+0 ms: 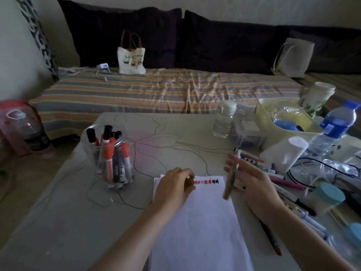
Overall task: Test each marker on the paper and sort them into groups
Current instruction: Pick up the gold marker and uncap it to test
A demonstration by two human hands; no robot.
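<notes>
A white sheet of paper (197, 222) lies on the table in front of me, with a row of red, blue and black test scribbles (207, 181) along its top edge. My right hand (252, 182) holds a brownish-yellow marker (229, 184) upright above the paper's right edge. My left hand (173, 184) rests on the paper's top left corner and pinches a small brownish cap (190, 181). A clear jar (109, 153) with several red and black markers stands to the left. More markers (281, 178) lie loose on the right.
At the right stand a clear bottle (223, 120), a yellow basket (283, 118), a blue-capped water bottle (336, 126), a white roll (289, 151), tangled cables (320, 173) and teal-lidded jars (330, 196). A striped bed (156, 89) runs behind the table. A red pen (272, 237) lies under my right forearm.
</notes>
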